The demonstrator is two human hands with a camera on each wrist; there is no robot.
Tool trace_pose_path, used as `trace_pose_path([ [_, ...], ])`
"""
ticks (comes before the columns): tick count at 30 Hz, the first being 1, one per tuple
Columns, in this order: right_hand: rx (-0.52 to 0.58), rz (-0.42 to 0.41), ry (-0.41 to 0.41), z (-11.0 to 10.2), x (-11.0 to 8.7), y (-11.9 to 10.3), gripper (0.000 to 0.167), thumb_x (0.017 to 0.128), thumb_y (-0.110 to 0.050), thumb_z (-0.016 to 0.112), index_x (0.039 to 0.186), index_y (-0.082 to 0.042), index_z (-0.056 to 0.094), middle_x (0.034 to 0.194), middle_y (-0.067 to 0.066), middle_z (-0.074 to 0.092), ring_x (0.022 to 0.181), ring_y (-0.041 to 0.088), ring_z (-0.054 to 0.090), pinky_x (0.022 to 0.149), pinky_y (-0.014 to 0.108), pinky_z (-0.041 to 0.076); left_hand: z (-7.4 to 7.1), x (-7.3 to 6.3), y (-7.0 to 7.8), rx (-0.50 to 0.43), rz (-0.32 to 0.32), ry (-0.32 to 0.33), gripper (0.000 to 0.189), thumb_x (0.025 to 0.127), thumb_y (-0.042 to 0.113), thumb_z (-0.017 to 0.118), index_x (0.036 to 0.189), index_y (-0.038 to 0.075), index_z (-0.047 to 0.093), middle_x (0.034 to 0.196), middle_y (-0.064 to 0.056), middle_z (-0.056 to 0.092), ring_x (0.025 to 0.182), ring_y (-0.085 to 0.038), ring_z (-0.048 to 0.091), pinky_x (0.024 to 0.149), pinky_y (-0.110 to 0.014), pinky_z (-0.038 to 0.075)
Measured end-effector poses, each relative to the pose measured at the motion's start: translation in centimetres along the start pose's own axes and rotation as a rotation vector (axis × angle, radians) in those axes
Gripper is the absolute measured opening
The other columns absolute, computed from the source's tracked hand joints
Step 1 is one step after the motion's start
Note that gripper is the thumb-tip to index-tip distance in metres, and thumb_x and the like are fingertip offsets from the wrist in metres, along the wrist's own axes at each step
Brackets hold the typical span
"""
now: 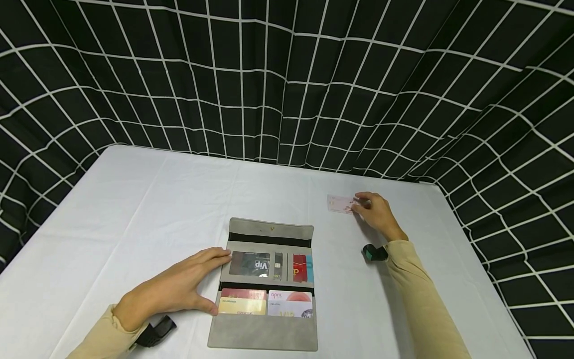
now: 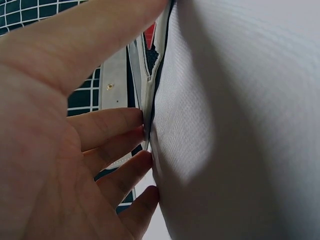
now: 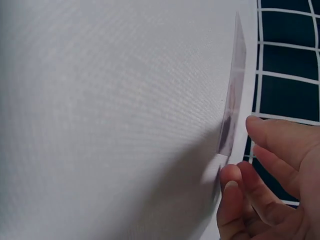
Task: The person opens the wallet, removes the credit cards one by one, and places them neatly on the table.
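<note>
We found an opened-out grey, leather-like wallet (image 1: 262, 331) lying on the white cloth-covered table (image 1: 157, 199), its flap with a small gold-coloured snap (image 1: 271, 228) at the far end. The person's left hand (image 1: 175, 286) rested at the wallet's left edge: we saw the thumb stretched well away from the fingers, the fingers slightly spread and their tips against that edge. Farther off and to the right, well apart from the wallet, a thin, pale pink rectangular slip (image 1: 339, 204) lay on the cloth. The person's right hand (image 1: 375, 212) was at the slip's right end with its fingers bent; we could not tell whether they pinched it or only touched it. In the wallet's pockets we saw a dark card with pale lettering (image 1: 248, 263), a red card with yellow lettering (image 1: 299, 268) and, nearer, a pale yellow card (image 1: 243, 305). Behind the table hung a black curtain with a white grid (image 1: 219, 89).
</note>
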State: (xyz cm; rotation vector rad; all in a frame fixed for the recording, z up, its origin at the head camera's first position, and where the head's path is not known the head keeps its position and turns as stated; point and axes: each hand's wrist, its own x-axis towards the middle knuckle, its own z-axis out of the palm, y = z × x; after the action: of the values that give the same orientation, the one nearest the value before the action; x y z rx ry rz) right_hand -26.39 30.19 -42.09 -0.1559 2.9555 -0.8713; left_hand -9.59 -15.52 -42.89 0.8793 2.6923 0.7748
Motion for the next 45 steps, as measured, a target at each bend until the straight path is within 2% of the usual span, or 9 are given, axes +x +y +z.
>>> trace_pose_path([
  [8, 0.07, -0.023, 0.01, 0.1, -1.4, -0.9, 0.041, 0.097, -0.017, 0.06, 0.134, 0.001, 0.056, 0.129, 0.026, 0.06, 0.112, 0.042, 0.063, 0.092, 0.05, 0.053, -0.1, -0.1, 0.1, -0.005, 0.017, 0.007, 0.106, 0.066, 0.066, 0.075, 0.147, 0.003, 0.046, 0.15, -0.008, 0.045, 0.137, -0.031, 0.046, 0.108, -0.055, 0.042],
  [15, 0.089, -0.066, 0.024, 0.5, -2.7, -2.2, 0.039, 0.097, -0.017, 0.062, 0.132, 0.0, 0.059, 0.126, 0.025, 0.063, 0.106, 0.039, 0.064, 0.085, 0.042, 0.054, -0.1, -0.1, 0.2, -0.003, 0.018, 0.002, 0.106, 0.067, 0.066, 0.075, 0.146, 0.003, 0.046, 0.15, -0.008, 0.045, 0.137, -0.032, 0.046, 0.108, -0.056, 0.042],
  [26, 0.115, -0.112, 0.032, 0.4, -3.9, -3.5, 0.037, 0.096, -0.016, 0.063, 0.129, 0.0, 0.061, 0.122, 0.022, 0.064, 0.103, 0.036, 0.064, 0.088, 0.045, 0.054, -0.1, 0.0, 0.2, 0.0, 0.015, 0.004, 0.106, 0.067, 0.068, 0.074, 0.146, 0.002, 0.046, 0.15, -0.01, 0.045, 0.138, -0.033, 0.045, 0.109, -0.056, 0.041],
  [33, 0.116, -0.148, 0.053, 0.5, -5.1, -4.1, 0.034, 0.095, -0.014, 0.064, 0.126, 0.001, 0.062, 0.123, 0.019, 0.065, 0.105, 0.031, 0.063, 0.082, 0.036, 0.052, 0.1, 0.0, 0.2, 0.002, -0.002, -0.005, 0.106, 0.065, 0.065, 0.077, 0.146, 0.003, 0.047, 0.151, -0.008, 0.044, 0.139, -0.03, 0.044, 0.111, -0.053, 0.041],
  [39, 0.118, -0.177, 0.067, 0.9, -6.1, -5.0, 0.032, 0.093, -0.012, 0.066, 0.123, 0.0, 0.064, 0.114, 0.018, 0.068, 0.095, 0.027, 0.066, 0.075, 0.025, 0.052, 0.1, -0.1, 0.2, 0.008, 0.002, -0.001, 0.106, 0.065, 0.065, 0.077, 0.145, 0.002, 0.047, 0.151, -0.01, 0.044, 0.138, -0.031, 0.044, 0.11, -0.054, 0.041],
  [45, 0.109, -0.212, 0.072, 1.3, -6.6, -5.8, 0.031, 0.092, -0.01, 0.067, 0.121, -0.001, 0.066, 0.109, 0.016, 0.069, 0.094, 0.024, 0.065, 0.073, 0.024, 0.052, 0.1, 0.0, 0.2, 0.01, 0.007, 0.005, 0.106, 0.065, 0.066, 0.076, 0.145, 0.002, 0.047, 0.15, -0.01, 0.045, 0.138, -0.031, 0.045, 0.109, -0.054, 0.042],
])
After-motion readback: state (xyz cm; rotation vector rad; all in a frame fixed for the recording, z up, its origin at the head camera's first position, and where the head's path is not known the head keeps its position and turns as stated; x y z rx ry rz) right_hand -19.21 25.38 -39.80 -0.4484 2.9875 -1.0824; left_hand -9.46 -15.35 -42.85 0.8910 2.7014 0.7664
